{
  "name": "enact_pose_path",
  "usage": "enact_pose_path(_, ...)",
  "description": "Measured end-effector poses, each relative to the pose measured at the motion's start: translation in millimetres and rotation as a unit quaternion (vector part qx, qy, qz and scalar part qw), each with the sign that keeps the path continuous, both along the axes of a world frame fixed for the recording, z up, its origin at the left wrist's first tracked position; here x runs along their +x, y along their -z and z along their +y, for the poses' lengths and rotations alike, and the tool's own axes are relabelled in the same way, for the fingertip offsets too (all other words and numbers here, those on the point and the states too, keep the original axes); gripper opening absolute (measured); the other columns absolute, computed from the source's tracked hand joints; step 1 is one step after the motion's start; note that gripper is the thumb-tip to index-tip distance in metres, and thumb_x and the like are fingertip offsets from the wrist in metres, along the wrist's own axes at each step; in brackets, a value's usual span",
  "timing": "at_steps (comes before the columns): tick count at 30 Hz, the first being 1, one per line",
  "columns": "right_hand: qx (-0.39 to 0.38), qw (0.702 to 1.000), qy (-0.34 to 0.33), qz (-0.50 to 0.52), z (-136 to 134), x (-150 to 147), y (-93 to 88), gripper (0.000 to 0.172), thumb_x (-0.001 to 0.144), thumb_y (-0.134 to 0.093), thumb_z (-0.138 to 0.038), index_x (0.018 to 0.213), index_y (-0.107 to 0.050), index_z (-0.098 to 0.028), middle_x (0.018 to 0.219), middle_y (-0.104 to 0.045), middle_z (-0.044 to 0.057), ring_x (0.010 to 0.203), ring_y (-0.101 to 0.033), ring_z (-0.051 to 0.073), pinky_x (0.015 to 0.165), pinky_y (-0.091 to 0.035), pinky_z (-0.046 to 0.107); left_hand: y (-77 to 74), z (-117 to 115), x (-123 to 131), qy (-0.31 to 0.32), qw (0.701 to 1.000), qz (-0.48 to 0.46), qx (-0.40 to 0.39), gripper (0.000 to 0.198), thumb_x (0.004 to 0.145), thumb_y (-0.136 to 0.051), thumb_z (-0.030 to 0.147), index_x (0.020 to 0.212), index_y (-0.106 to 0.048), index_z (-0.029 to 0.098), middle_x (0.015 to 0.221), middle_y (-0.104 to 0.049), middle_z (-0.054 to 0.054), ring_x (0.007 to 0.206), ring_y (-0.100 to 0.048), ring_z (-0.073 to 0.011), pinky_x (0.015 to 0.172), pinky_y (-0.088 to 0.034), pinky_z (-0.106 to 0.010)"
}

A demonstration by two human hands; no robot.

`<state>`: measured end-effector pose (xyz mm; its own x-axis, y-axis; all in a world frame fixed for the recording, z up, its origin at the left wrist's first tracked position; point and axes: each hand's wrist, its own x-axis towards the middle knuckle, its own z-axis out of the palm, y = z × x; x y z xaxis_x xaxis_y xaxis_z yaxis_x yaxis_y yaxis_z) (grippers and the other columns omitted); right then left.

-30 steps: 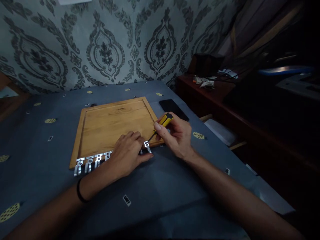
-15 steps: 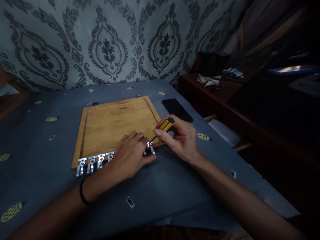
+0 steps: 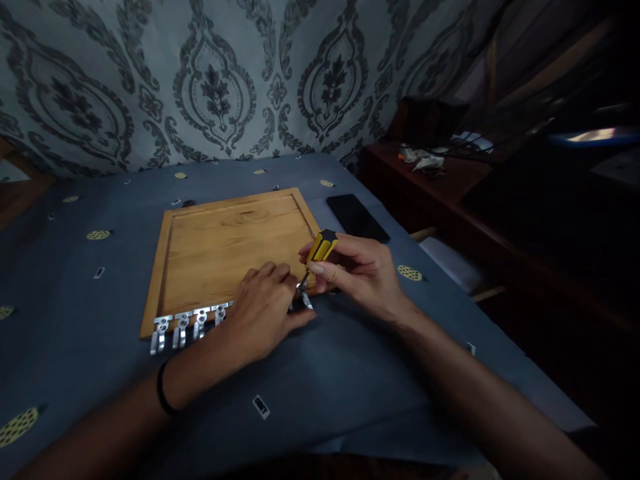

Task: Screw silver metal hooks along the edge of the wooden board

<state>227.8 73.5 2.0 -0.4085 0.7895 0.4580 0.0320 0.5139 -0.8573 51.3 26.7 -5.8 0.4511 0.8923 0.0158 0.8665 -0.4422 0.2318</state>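
A framed wooden board [image 3: 235,247] lies flat on the cloth, and a silver metal hook rail [image 3: 183,319] runs along its near edge. Across that edge lies my left hand [image 3: 265,307], fingers curled on the board side and thumb below, gripping the rail near its right end; it hides the rail's middle. My right hand [image 3: 367,273] pinches a screwdriver [image 3: 323,247] by its yellow and black handle. The screwdriver stands steeply, its tip at the rightmost visible hook [image 3: 307,300]. Whether a screw sits under the tip, I cannot make out.
A black phone [image 3: 357,218] lies right of the board on the blue-grey patterned cloth [image 3: 260,440]. Beyond the table's right edge is a dark red-brown cabinet [image 3: 425,177] with crumpled scraps [image 3: 427,160] and cables. Behind the table hangs a patterned backdrop [image 3: 215,87].
The screwdriver has tilted more upright, its handle shifting left with my right hand. My left hand has stayed at the same place on the rail. The view has shifted slightly.
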Motion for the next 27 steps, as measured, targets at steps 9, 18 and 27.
enact_pose_path(9,0.050,0.993,0.109,-0.021,-2,-4,11.0,0.036,0.081,-0.083,-0.045,0.069,-0.060,-0.020,0.062,-0.057,-0.004,0.051,-0.053,0.009,0.047,-0.044,0.024,-1.7,0,2,-0.008,1.000,-0.001,-0.008,0.039,0.092,-0.073,0.044,0.121,-0.067,0.018,0.118,-0.070,-0.010,0.112,-0.061,-0.0316,0.092,-0.049,-0.046)
enact_pose_path(18,0.059,0.985,0.160,0.024,-3,-4,11.4,0.029,0.087,-0.078,-0.041,0.075,-0.060,-0.022,0.062,-0.058,-0.004,0.050,-0.056,0.011,0.048,-0.047,0.027,-2.2,0,2,-0.007,1.000,0.011,0.012,0.032,0.091,-0.073,0.048,0.099,-0.070,0.017,0.100,-0.067,-0.009,0.104,-0.062,-0.0300,0.089,-0.049,-0.043)
enact_pose_path(27,0.056,0.990,0.126,0.016,0,-6,13.0,0.030,0.087,-0.078,-0.044,0.076,-0.060,-0.022,0.061,-0.060,-0.005,0.049,-0.061,0.012,0.050,-0.049,0.028,-2.2,-1,1,-0.003,1.000,0.008,0.007,0.034,0.092,-0.072,0.047,0.106,-0.070,0.016,0.105,-0.067,-0.010,0.108,-0.061,-0.0312,0.092,-0.049,-0.044)
